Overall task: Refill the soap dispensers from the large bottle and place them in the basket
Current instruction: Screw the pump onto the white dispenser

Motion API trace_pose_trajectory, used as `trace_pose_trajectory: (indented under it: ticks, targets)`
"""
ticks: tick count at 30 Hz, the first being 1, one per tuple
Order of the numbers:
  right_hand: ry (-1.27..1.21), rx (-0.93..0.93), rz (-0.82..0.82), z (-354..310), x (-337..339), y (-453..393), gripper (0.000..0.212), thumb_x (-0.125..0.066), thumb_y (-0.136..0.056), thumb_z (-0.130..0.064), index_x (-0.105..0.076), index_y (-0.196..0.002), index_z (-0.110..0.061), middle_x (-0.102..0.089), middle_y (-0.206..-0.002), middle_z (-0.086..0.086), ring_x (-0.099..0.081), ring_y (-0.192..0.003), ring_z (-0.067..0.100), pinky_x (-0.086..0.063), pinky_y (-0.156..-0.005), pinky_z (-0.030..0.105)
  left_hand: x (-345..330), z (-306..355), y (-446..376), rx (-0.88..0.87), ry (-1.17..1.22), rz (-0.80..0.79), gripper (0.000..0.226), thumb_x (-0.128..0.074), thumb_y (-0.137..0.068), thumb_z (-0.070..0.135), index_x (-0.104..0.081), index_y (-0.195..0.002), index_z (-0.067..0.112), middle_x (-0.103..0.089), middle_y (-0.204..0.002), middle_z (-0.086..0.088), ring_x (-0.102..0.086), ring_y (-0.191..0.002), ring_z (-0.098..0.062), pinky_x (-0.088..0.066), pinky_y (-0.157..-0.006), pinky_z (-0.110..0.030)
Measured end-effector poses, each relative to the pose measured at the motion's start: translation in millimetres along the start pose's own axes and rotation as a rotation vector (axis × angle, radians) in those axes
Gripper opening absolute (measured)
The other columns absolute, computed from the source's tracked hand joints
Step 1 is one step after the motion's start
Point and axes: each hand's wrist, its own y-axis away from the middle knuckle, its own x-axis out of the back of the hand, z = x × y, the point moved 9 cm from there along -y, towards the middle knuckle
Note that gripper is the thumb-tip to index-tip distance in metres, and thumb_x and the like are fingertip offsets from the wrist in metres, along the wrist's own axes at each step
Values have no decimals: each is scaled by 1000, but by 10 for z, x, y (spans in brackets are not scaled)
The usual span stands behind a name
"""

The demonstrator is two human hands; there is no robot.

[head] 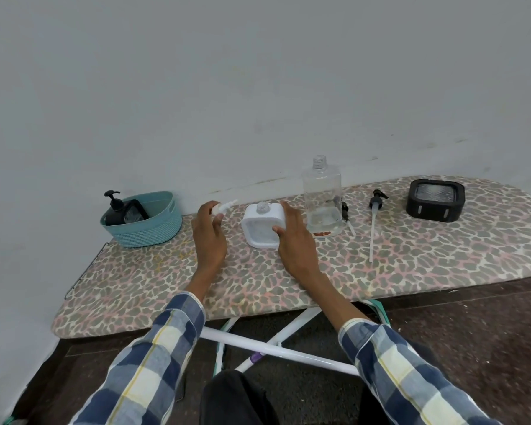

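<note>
Both plaid sleeves (154,357) come in from the bottom of the frame, hands working mid-frame on the ironing board (288,286). Right hand (292,237) grips the white dispenser (259,223) from its right side, thumb on the front face and fingers wrapped round the far edge; it stands upright with the neck open. Left hand (209,231) pinches the white pump (224,207) just left of it, fingers curled round the collar; can't tell where its tube points. Step in hand looks like refitting that pump: keep the right hand clamping the body so it can't spin, bring the pump straight over the neck, feed the tube in first, seat the collar level, then turn. Cross-threading is the risk if it goes on tilted. Can't tell the fill level through the white body, so check before closing. Just right of the hand stands the large clear bottle (322,197), uncapped, nearly empty, close enough to knock. Right of that, a loose black pump (374,222) lies flat, and a black dispenser (435,200) sits at the right end. At frame left the teal basket (143,220) already holds a black pump bottle (117,210).
</note>
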Motion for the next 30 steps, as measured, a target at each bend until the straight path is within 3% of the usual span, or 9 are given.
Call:
trace_pose_trajectory:
  ticks: [3,5,7,10,13,17,25,30]
  targets:
    - [-39,7,-21,14,-24,5,54,-49,-112,-17,-33,-163,-18,-47,-151,7,-59,-116,26,-42,-77,31,174,216,-18,-149,-82,-6,42,-47,-106,-9,-54,-141,13,-59,-132,-8,-46,-110,-14,-39,-96,-12]
    - [-45,3,-22,22,-30,6,54,-47,-112,-17,-32,-164,-18,-47,-150,7,-58,-115,24,-42,-77,31,239,331,-31,-222,-122,-37,52,-46,-99,-18,-54,-141,12,-57,-134,-10,-40,-111,-8,-32,-94,-2]
    - [-39,6,-22,23,-39,3,53,-46,-113,-17,-31,-164,-18,-47,-149,7,-58,-116,24,-42,-78,31,258,398,-55,-270,-153,-69,56,-47,-97,-19,-53,-141,15,-56,-135,-7,-40,-115,-11,-35,-97,-11]
    - [-28,6,-25,30,-44,-2,53,-45,-113,-18,-31,-164,-18,-47,-149,8,-58,-117,24,-43,-79,31,249,411,-110,-277,-172,-91,59,-47,-95,-19,-53,-141,18,-54,-135,-5,-45,-119,-21,-47,-97,-40]
    - [-32,6,-29,25,-45,3,53,-45,-114,-19,-30,-165,-18,-46,-150,8,-57,-119,25,-45,-81,32,249,459,-139,-292,-190,-101,68,-47,-89,-25,-53,-142,18,-52,-136,-5,-45,-122,-27,-52,-98,-50]
    - [-22,17,-20,16,-37,1,53,-46,-113,-19,-31,-164,-18,-47,-150,8,-58,-118,25,-43,-79,30,292,645,-197,-382,-330,-90,79,-49,-80,-28,-53,-143,19,-51,-137,-7,-44,-127,-31,-48,-96,-53]
    - [-20,35,-1,5,-34,-4,53,-47,-112,-17,-33,-164,-17,-48,-148,9,-58,-116,26,-41,-79,31,20,1356,-208,-758,-523,-229,79,-44,-69,-24,-62,-137,11,-57,-139,-15,-39,-148,-40,-37,-116,-53]
    - [-37,35,6,12,-40,5,52,-44,-114,-19,-32,-165,-16,-47,-154,9,-59,-126,28,-47,-87,32,-430,1388,64,-846,-526,-420,73,-67,-70,-22,-65,-134,12,-56,-148,-11,-37,-151,-39,-48,-105,-54]
